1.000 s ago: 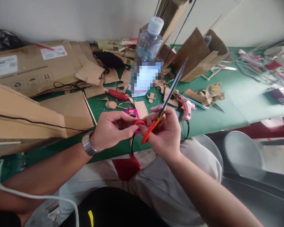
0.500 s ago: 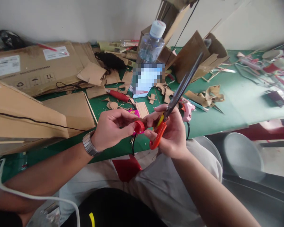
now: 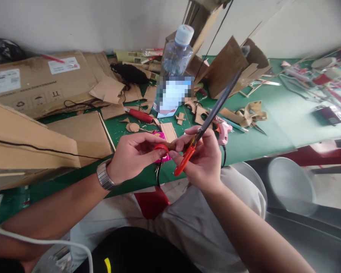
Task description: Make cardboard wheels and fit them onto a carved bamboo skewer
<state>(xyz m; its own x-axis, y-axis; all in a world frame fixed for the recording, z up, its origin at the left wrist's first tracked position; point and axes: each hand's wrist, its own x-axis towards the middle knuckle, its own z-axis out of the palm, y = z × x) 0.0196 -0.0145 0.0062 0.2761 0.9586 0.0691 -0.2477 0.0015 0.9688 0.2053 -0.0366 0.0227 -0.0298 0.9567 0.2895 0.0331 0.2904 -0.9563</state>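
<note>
My left hand (image 3: 129, 156), with a metal watch band at the wrist, pinches a curved red strip (image 3: 161, 146) between thumb and fingers. A small brown piece (image 3: 169, 145) shows beside the strip, between both hands' fingertips; what it is made of I cannot tell. Scissors (image 3: 185, 160) with orange handles rest in my right hand (image 3: 206, 161), their long dark blades pointing up and away to the right. The right thumb and fingertips touch the end of the strip. Behind the hands, partly covered, lies a bright pink packet (image 3: 166, 156).
Cardboard scraps (image 3: 168, 132), a red-handled tool (image 3: 140, 115) and a pink glue gun (image 3: 224, 131) lie on the green table (image 3: 275, 131). A plastic bottle (image 3: 176, 60) stands behind a lit phone (image 3: 170, 98). Cardboard structures (image 3: 31, 138) flank the left side.
The red strip has turned in my fingers and now looks flatter, and the right fingertips have come closer to it. The scissors' handles have swung slightly left. The whole view shifted a little.
</note>
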